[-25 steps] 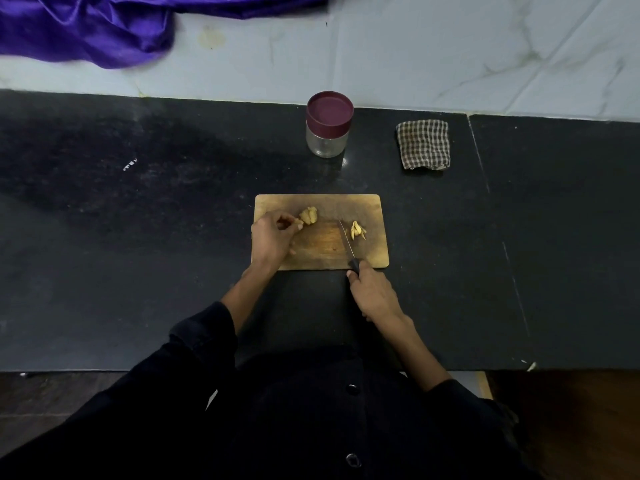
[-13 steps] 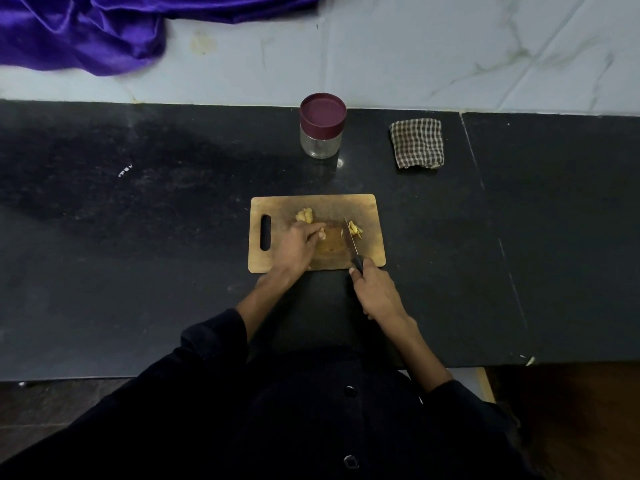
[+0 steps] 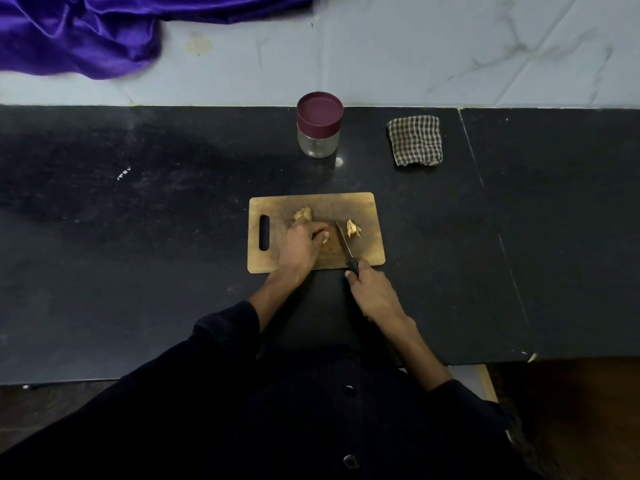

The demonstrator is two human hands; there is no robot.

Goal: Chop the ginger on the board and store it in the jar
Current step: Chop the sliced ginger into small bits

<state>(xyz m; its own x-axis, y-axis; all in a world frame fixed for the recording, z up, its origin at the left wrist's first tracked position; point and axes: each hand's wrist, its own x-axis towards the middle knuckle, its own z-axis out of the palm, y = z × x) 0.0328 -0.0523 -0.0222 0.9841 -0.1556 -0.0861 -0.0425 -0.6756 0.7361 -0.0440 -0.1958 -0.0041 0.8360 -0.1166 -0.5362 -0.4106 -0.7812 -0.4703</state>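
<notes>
Head view: black counter (image 3: pixel 138 237) runs wide with free room left and right, near edge just behind the person's wrists. Board (image 3: pixel 367 209) sits mid-counter, near edge close to the counter front. Jar (image 3: pixel 319 128), lid on, stands well behind the board; cloth (image 3: pixel 415 140) to its right. Chopping step in hand. Left hand (image 3: pixel 301 245) curls over a ginger piece (image 3: pixel 325 240) near board centre, another lump (image 3: pixel 303 213) just beyond its fingers. Right hand (image 3: pixel 375 294) clenches the knife (image 3: pixel 344 245) handle, blade beside the left fingertips. Cut slivers (image 3: pixel 353 228) lie right of the blade. Next probably a cut downward, keeping clear of the fingers; the jar needs opening later.
</notes>
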